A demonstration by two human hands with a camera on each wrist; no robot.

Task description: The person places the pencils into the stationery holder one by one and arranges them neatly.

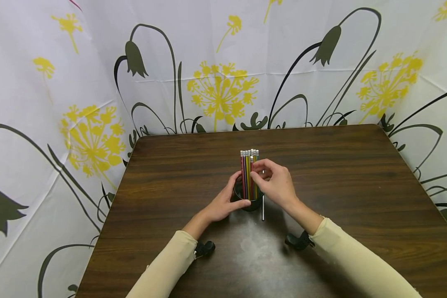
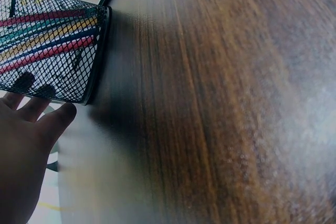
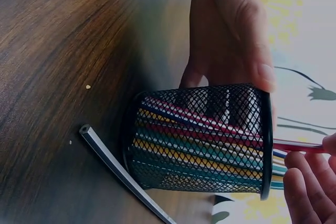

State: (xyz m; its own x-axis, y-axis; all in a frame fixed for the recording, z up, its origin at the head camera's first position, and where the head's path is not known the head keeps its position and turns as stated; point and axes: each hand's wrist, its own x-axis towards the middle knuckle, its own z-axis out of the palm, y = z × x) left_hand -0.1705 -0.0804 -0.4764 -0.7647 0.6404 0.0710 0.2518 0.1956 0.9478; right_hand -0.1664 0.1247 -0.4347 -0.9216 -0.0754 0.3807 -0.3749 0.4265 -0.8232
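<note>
A black mesh pencil cup (image 1: 255, 205) stands on the table, full of pencils (image 1: 245, 178) in red, yellow, blue and green with white erasers up. My left hand (image 1: 220, 203) grips the cup's side, thumb at the front near the rim and fingers around the left; in the left wrist view those fingers (image 2: 34, 107) lie against the mesh. Above the rim, the thumb and fingertips of my right hand (image 1: 277, 182) pinch a red pencil (image 3: 298, 146) whose lower part is inside the cup. One dark pencil with a pale stripe (image 3: 119, 170) lies beside the cup's base, on its right.
The dark wood-grain table (image 1: 164, 174) ends at a back edge before a white curtain (image 1: 223, 37) with yellow and grey flower prints. Black wrist devices (image 1: 205, 248) sit below each sleeve cuff. A small pale crumb (image 3: 88, 86) lies on the tabletop.
</note>
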